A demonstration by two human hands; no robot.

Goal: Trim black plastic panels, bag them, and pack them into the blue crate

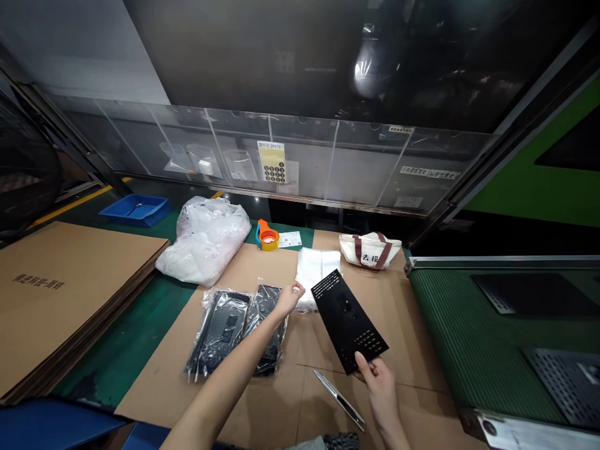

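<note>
My right hand [377, 381] grips the lower end of a black perforated metal panel [347, 320], holding it tilted above the cardboard. The panel has slotted vent rows at both ends and a dark cutout near its middle. My left hand [291, 299] reaches across to a stack of clear plastic bags [312, 278], fingers loosely apart, with nothing visibly gripped. Beneath my left forearm lie a black panel in clear plastic [218, 331] and a second bagged black panel [268, 312]. A steel utility knife [340, 400] lies on the cardboard below the held panel.
Cardboard sheets [281, 406] cover the green workbench. Behind them are a white plastic sack [204, 242], an orange tape dispenser [268, 237] and a canvas tote [370, 250]. A flat cardboard stack [70, 294] and blue tray [135, 209] are left; a green conveyor [487, 337] carrying black panels is right.
</note>
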